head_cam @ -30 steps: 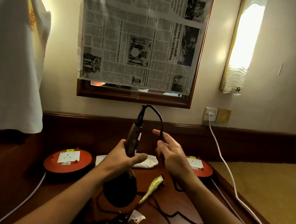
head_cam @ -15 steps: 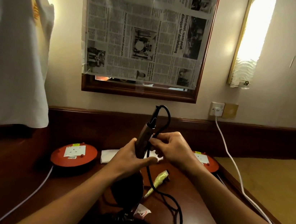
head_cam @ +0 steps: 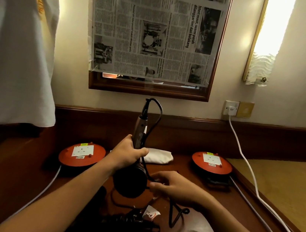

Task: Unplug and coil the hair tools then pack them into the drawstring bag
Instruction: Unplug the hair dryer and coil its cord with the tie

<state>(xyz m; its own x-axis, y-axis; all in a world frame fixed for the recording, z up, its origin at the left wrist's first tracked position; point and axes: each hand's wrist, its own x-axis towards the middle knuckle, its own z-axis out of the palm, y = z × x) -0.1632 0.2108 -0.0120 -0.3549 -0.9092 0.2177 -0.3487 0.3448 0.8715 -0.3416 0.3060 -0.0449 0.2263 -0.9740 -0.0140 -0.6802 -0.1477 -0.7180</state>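
My left hand (head_cam: 128, 154) grips the brown handle of a hair dryer (head_cam: 140, 131), held handle-up with its dark round head (head_cam: 130, 181) hanging low over the wooden table (head_cam: 14, 175). Its black cord (head_cam: 157, 116) loops from the handle's top and runs down beside it. My right hand (head_cam: 169, 189) pinches that cord just right of the dryer's head. Below it more cord (head_cam: 176, 216) lies in loose loops on the table. A second dark tool with bundled cord and a white tag (head_cam: 134, 220) lies at the front. A white folded cloth (head_cam: 159, 156) lies behind the dryer.
Two red round extension reels sit on the table, one at left (head_cam: 82, 154) and one at right (head_cam: 212, 162). A white cable (head_cam: 240, 152) runs from the wall socket (head_cam: 231, 108) down along the right edge. A newspaper-covered mirror (head_cam: 155, 30) hangs ahead; white fabric (head_cam: 15, 49) hangs left.
My right hand left the upper handle and slid down along the cord to beside the dryer's head. The left hand kept its hold on the handle.
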